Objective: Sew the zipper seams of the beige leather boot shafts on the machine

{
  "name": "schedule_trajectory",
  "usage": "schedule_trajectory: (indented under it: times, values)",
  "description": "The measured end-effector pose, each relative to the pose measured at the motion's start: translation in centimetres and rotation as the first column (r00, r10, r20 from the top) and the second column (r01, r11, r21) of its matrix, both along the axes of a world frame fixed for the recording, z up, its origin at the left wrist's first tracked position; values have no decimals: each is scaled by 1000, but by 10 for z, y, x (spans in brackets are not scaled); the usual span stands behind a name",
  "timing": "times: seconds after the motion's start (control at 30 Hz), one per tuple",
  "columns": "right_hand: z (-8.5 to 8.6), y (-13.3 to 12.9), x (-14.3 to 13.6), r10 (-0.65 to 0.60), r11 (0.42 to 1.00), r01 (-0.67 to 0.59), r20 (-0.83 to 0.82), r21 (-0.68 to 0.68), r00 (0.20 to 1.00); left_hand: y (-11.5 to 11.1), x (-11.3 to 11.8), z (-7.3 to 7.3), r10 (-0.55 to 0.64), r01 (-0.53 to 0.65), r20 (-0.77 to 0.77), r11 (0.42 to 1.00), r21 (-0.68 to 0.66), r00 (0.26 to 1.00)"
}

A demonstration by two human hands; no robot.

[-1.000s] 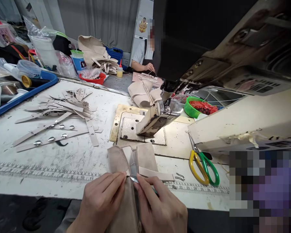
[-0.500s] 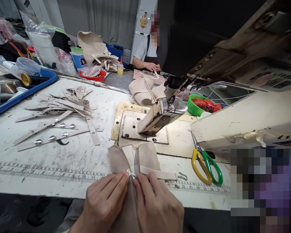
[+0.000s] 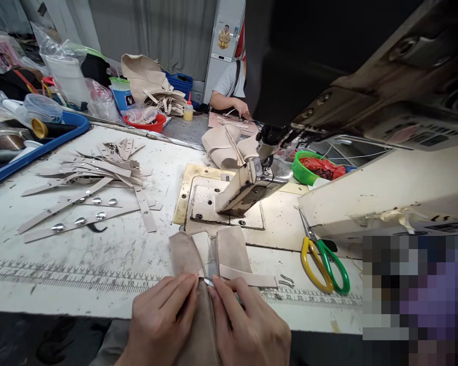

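A beige suede-like piece (image 3: 200, 325) with stitched edges lies over the table's front edge, its two upper flaps (image 3: 232, 249) spread apart. At the seam between the flaps, my left hand (image 3: 164, 310) pinches the suede piece. Close beside it, my right hand (image 3: 248, 317) is closed on a small tool with a silvery tip (image 3: 208, 281) and a bit of teal handle showing. The tip touches the seam by my left fingertips; most of the tool is hidden by my fingers. A narrow strap (image 3: 252, 277) extends right from the piece, near a bent wire hook (image 3: 287, 280).
Behind my hands stands a sewing machine post (image 3: 244, 193), with the dark machine head (image 3: 328, 66) overhead. Yellow-and-green-handled scissors (image 3: 316, 264) lie at right. Straps with metal studs (image 3: 80, 221) are heaped at left, near a blue tray (image 3: 76, 132). A co-worker's hand (image 3: 241, 108) works across the table.
The tool tip has shifted slightly left and down at the seam. My hands keep nearly the same place and hold. The whole view has tilted a little.
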State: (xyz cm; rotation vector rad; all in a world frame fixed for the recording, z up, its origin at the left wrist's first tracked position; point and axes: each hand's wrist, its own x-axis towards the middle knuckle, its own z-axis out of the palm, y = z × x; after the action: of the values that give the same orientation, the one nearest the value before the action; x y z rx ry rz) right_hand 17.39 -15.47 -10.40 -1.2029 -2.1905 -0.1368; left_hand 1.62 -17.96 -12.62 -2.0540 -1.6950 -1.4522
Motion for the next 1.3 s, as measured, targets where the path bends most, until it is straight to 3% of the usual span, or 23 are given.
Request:
schedule_trajectory:
  times: [0.23,0.47,0.77,0.97,1.07,1.13,1.23,1.27,1.3]
  values:
    - [5,6,-11,-47,998,51,113,-37,993,-4,-2,-1,-63,73,-157,996,58,986]
    - [-8,8,-6,-22,996,6,-173,-93,985,-2,-1,-2,61,-60,26,998,-25,998]
    - [-3,8,-10,13,1000,-12,-76,7,997,-1,-2,-1,55,-55,34,998,-15,998]
    - [-7,12,-16,21,999,-22,37,33,999,-2,-1,-5,-25,26,-16,999,37,1000]
    - [-11,16,-18,-1,1000,1,-16,-14,1000,-10,-1,-7,72,-63,117,995,-79,991]
    - [-10,17,-17,-7,998,2,-74,-70,997,-16,-7,-4,208,-129,332,961,-245,920]
    - [1,17,-6,16,984,-43,-158,-173,987,-13,-29,11,296,-14,726,930,-368,621]
    - [7,17,0,-4,978,-37,-195,-206,981,-8,-39,17,298,28,775,926,-376,557]
    - [13,17,5,-37,969,-24,-240,-245,970,-1,-49,23,299,60,771,915,-399,562]
